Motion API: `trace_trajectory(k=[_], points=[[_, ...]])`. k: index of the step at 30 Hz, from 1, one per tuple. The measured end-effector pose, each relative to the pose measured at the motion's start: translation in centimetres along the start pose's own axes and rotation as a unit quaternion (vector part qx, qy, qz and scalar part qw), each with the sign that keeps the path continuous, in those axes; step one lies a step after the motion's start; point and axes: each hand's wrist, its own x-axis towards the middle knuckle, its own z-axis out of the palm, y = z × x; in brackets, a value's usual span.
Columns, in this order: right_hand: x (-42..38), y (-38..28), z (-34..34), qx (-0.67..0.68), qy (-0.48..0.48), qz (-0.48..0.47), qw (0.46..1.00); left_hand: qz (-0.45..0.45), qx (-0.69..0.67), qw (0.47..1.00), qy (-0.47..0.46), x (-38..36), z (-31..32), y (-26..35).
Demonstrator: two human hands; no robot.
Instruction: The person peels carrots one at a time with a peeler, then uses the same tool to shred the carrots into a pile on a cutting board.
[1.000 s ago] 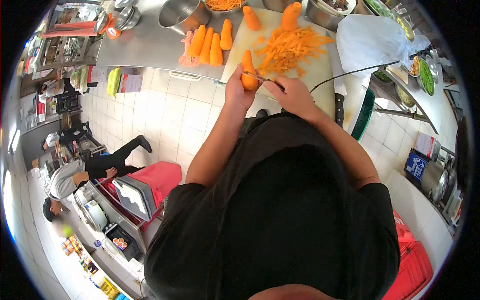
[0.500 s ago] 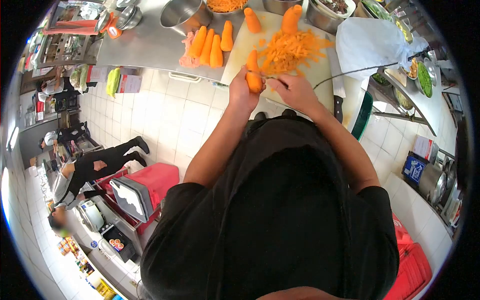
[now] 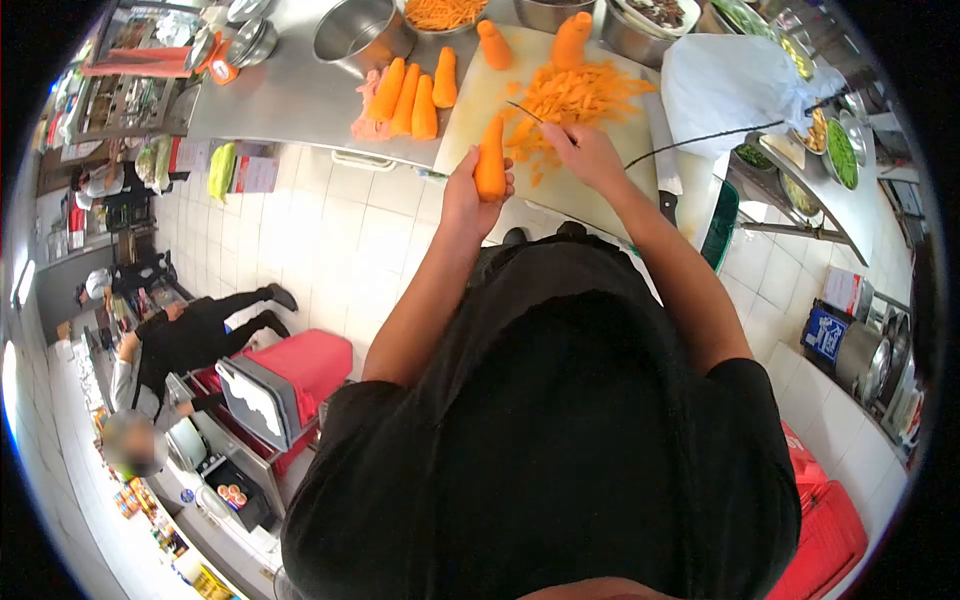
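My left hand [image 3: 462, 195] is wrapped round a peeled carrot [image 3: 490, 160], which stands nearly upright over the near left edge of the cutting board [image 3: 615, 190]. In my right hand [image 3: 592, 158] is a thin, dark peeler [image 3: 525, 112], its tip pointing left and away from the carrot. Beneath and beyond it lies a loose heap of carrot peelings [image 3: 590, 92]. One carrot [image 3: 494, 48] rests at the board's far left, and more carrots [image 3: 570, 42] are behind the heap. A large knife [image 3: 665, 150] lies along the board's right side.
Several carrots [image 3: 406, 102] lie on a pink cloth left of the board. Behind are a steel pot [image 3: 362, 35] and a bowl of shredded carrot [image 3: 445, 12]. A white plastic bag [image 3: 730, 90] sits at right. Another person [image 3: 195, 345] is at a counter far left.
The peeler has come off the carrot and moved up and left over the peelings. My left hand has shifted slightly left and down with the carrot.
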Motion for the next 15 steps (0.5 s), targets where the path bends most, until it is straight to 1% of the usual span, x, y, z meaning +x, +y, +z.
trace_trajectory(k=[3,7,10,13,15], points=[[-3.6,-2.2,1.5,0.066,-0.003,-0.058,0.996,0.011,-0.041,0.999,0.031,1.2,-0.7,0.6],[-6.0,-4.1,2.6,0.044,-0.019,-0.129,0.99,0.052,-0.085,0.991,0.088,0.9,1.5,1.0],[-6.4,-5.1,2.8,0.032,-0.024,-0.159,0.986,0.04,-0.115,0.992,0.036,2.0,0.9,0.9],[-6.2,-5.4,3.0,0.011,0.002,-0.185,0.983,0.04,-0.099,0.994,-0.007,2.5,1.0,0.7],[-6.2,-5.5,2.5,-0.002,0.004,-0.178,0.984,0.046,-0.095,0.994,0.013,2.3,1.5,0.6]])
